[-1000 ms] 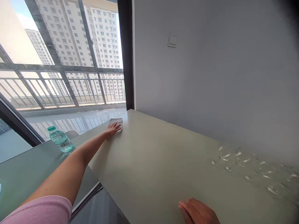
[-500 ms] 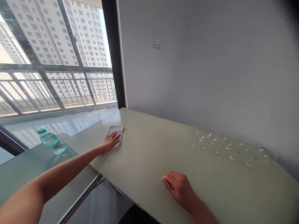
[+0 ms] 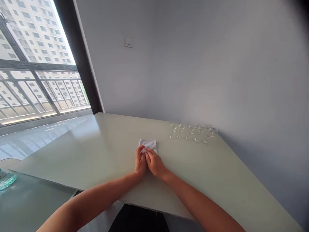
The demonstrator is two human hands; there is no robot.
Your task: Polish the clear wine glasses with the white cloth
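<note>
A small white cloth (image 3: pixel 148 143) lies on the pale tabletop (image 3: pixel 116 145), in front of me. My left hand (image 3: pixel 140 160) rests at its near left part, turned on its side with the fingers bent against the cloth. Close beside it, my right hand (image 3: pixel 154 162) is at the near right part of the cloth, fingers drawn together and touching the left hand. Both hands cover the cloth's near edge, so the exact grip of the fingertips is partly hidden.
Against the wall sits a transparent object (image 3: pixel 190 132) with rows of shiny bumps. A clear greenish bottle (image 3: pixel 7 180) is cut off at the left, on a lower glassy surface (image 3: pixel 36 199). A wall switch (image 3: pixel 128 40) and a window with railings are beyond.
My left hand has come back from the far left to the middle with the cloth. My right hand has moved from the bare tabletop to the cloth. The view has turned right.
</note>
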